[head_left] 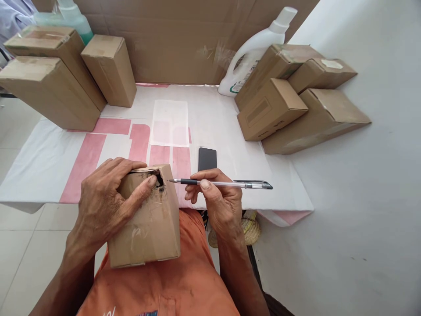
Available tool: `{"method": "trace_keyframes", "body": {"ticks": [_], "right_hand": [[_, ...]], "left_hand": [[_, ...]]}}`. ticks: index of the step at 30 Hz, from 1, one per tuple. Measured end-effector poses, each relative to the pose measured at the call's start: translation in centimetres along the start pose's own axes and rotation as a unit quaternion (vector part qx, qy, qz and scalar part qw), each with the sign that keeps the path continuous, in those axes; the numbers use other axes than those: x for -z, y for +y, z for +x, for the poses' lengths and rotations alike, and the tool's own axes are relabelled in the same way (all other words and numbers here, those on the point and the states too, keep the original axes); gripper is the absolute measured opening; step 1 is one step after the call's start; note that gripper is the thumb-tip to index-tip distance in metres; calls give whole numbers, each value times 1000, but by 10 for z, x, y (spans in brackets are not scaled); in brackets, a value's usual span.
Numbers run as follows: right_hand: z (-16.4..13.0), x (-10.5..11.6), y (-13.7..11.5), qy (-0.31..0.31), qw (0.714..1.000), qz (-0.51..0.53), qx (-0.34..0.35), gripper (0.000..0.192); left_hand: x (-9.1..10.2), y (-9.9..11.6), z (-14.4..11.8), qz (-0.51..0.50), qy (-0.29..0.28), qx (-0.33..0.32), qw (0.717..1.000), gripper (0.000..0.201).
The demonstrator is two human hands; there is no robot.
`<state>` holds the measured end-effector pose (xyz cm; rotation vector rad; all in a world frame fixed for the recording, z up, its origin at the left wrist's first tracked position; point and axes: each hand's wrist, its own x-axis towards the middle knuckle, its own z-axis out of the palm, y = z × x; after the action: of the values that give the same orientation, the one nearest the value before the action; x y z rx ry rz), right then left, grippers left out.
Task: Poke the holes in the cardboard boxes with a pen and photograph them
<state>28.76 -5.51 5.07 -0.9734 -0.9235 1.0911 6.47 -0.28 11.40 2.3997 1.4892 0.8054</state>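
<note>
My left hand (112,197) grips a brown cardboard box (144,232) from its left side, tilted against my orange shirt. A dark, ragged hole (159,178) breaks through near the box's upper right corner, and my left thumb lies at its edge. In my right hand (219,197) is a clear pen (226,184) with a black grip, pinched between thumb and fingers. Its tip points left, close beside the holed corner; whether it touches the box I cannot tell. Just beyond my right hand, a dark phone (207,159) lies on the table.
The table has a white and pink cloth (85,162) with a white sheet (169,123) on it. Cardboard boxes stand at left (49,96) and right (315,123). A white jug (253,57) and a green-liquid bottle (75,22) stand behind them. A wall (362,197) bounds the right.
</note>
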Motion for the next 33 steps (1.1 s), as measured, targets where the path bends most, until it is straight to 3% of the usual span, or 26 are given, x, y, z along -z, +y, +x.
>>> {"method": "trace_keyframes", "body": {"ticks": [14, 24, 33], "right_hand": [[-10, -6, -2, -10, 999, 46, -18, 23], [-16, -16, -1, -22, 993, 111, -35, 10], [-16, -8, -19, 27, 996, 77, 25, 11]], "left_hand": [[1, -8, 7, -29, -5, 42, 999, 24], [2, -11, 9, -34, -5, 60, 998, 28], [2, -4, 3, -33, -12, 31, 999, 28]]}}
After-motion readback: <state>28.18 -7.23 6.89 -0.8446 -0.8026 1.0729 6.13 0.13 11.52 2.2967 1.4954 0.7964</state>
